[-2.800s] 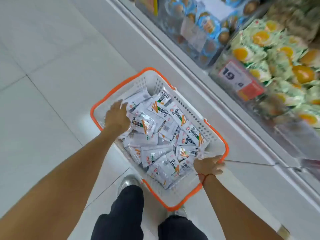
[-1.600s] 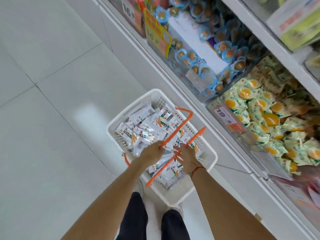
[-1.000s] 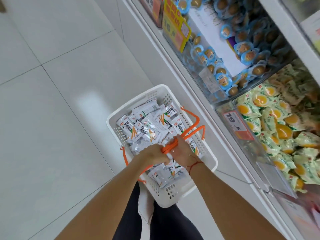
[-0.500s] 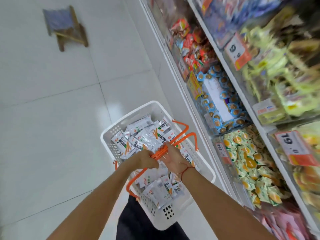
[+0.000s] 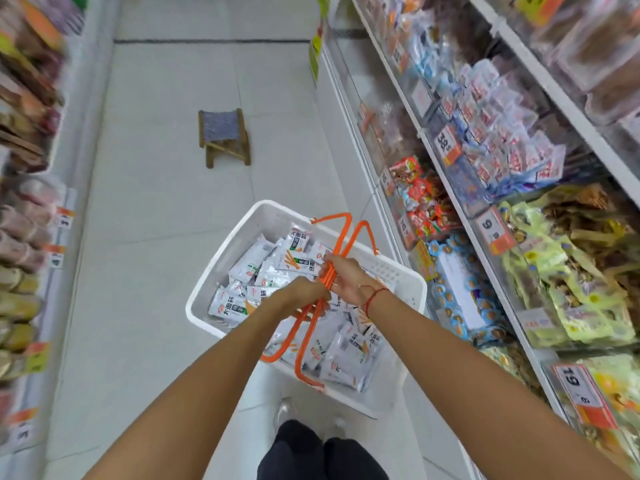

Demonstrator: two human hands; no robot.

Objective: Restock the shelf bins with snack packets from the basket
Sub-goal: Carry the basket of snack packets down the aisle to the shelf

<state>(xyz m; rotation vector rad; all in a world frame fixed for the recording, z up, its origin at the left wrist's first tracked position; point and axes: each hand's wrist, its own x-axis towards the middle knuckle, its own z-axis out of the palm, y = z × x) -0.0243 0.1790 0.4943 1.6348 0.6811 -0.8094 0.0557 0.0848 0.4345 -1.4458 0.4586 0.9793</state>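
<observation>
White basket (image 5: 273,216), silvery snack packets (image 5: 249,263)

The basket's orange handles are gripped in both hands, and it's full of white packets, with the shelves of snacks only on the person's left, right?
Not quite: the head view shows shelves on both sides. The rest holds: left hand and right hand grip the orange handles of the basket, full of white packets.

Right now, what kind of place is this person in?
Most likely a shop aisle: shelves of packaged snacks, price tags on the shelf edges, and a white basket full of packets.
</observation>
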